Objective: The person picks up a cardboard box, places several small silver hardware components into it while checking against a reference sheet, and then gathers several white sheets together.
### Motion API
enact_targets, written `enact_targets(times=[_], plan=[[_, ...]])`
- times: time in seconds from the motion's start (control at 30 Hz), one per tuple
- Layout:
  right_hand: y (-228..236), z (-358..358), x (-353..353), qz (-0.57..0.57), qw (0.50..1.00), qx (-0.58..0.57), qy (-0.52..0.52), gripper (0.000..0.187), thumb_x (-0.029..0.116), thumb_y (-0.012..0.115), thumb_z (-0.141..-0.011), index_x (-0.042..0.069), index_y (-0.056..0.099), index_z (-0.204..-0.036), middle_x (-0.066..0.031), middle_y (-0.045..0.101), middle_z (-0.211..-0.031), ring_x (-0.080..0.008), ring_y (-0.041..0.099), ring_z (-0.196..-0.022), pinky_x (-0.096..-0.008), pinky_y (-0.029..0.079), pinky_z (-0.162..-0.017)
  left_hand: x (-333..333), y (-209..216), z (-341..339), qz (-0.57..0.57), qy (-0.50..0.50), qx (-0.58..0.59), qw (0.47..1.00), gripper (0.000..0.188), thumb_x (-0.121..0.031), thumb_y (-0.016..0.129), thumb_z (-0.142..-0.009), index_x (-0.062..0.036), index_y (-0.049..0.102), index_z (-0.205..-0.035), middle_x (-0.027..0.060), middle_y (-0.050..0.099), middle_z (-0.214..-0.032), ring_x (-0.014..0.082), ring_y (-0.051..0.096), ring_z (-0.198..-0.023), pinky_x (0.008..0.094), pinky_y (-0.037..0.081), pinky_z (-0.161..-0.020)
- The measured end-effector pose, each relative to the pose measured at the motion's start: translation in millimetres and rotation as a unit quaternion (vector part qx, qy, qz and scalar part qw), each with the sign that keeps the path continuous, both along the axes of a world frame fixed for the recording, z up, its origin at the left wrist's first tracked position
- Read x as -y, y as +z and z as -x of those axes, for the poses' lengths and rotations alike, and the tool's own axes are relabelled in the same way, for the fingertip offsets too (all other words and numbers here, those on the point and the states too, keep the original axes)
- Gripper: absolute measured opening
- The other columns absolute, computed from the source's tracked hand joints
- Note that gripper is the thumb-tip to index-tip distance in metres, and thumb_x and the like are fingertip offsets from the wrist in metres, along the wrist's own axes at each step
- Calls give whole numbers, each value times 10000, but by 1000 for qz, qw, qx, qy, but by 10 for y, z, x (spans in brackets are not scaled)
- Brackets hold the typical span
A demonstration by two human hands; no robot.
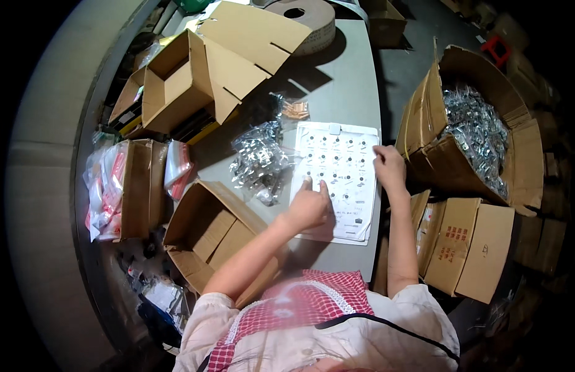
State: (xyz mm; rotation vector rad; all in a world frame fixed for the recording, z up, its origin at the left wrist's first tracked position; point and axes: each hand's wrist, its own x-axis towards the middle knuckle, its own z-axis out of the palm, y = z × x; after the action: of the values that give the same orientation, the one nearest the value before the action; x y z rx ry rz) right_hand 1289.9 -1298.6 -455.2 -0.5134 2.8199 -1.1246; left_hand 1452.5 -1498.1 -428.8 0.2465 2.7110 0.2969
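A white sheet (346, 214) with rows of small printed part pictures lies on the grey table, on a board with a clip (334, 129) at its far edge. Over its left part is my left hand (309, 208), thumb and index finger stretched out and apart, their tips on the printed rows. My right hand (390, 167) is at the sheet's right edge with its fingers curled in; whatever they may hold is hidden. Just left of the sheet, clear bags of small shiny metal parts (259, 155) are heaped. Beyond them lies a small bag of copper-coloured pieces (295, 110).
An open carton (194, 232) stands by my left forearm, near a box of red-edged plastic bags (142, 186). At the far left is another open carton (176, 80); a tape roll (318, 31) lies behind. Right of the table, a large carton (424, 108) holds metal parts (476, 133).
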Motion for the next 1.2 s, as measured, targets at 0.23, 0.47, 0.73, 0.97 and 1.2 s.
enact_targets(times=[0.23,0.47,0.73,0.97,1.2], plan=[[-404,-210,-70,166,981,-28,-98,309,-14,563,-844,2,688,-1125,-133,649,-1011,-270,628,-905,-355,507,-849,566,382,-79,-110,68,-86,988,534,-72,613,-817,-31,525,-1343,175,692,-895,323,661,-901,483,462,-953],[-505,-358,45,128,977,-154,-69,387,-17,501,-841,0,630,-1206,-164,605,-1116,-325,555,-1066,-418,422,-986,1174,490,-33,-38,170,-286,942,648,-85,713,-764,-29,501,-1374,197,589,-1173,356,541,-1083,452,432,-974],[-510,-302,28,108,984,-139,-35,402,12,484,-832,-2,599,-1216,-171,573,-1133,-333,521,-1094,-435,383,-1007,1600,273,310,11,257,-52,965,1321,-638,855,-544,-179,176,-1580,387,233,-1511,508,239,-1418,639,208,-1109],[-553,-325,45,72,988,-133,-33,419,38,481,-853,32,581,-1260,-173,557,-1188,-343,482,-1142,-455,355,-1038,1487,547,209,-80,171,-271,944,828,-379,839,-581,-154,532,-1316,226,468,-1162,421,459,-1125,453,408,-986],[-587,-260,-24,86,988,-116,-55,382,30,497,-849,25,603,-1217,-167,573,-1146,-340,519,-1090,-445,387,-1009,1985,1709,-796,-548,136,90,820,1211,-555,921,-555,3,384,-1486,122,405,-1505,224,399,-1385,358,284,-1147]])
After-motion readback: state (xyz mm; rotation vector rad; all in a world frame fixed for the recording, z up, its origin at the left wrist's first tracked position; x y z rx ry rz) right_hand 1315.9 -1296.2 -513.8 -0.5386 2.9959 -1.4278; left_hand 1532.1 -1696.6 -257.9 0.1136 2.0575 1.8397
